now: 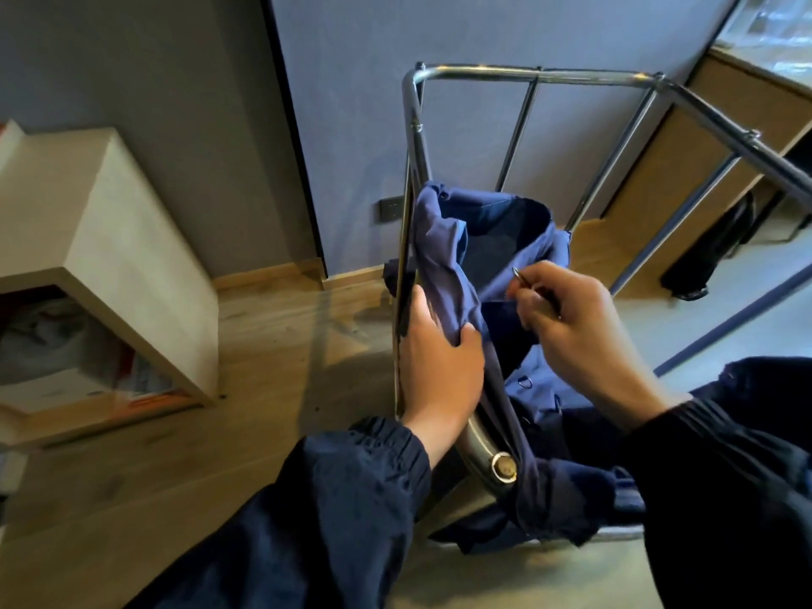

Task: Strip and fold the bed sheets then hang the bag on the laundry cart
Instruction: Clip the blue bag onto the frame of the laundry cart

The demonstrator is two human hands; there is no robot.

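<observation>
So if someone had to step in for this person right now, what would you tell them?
Left hand grips the blue bag by its edge at the left rail of the chrome cart.
Right hand pinches a small metal hook over the bag's mouth.
Done: the bag is draped along the left rail.
Left: its right side sags inside the frame and needs hanging.
No sheets are in view.

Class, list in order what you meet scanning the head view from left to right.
Pale cabinet, left hand gripping the blue bag, right hand pinching a metal hook, dark object on the floor.
</observation>
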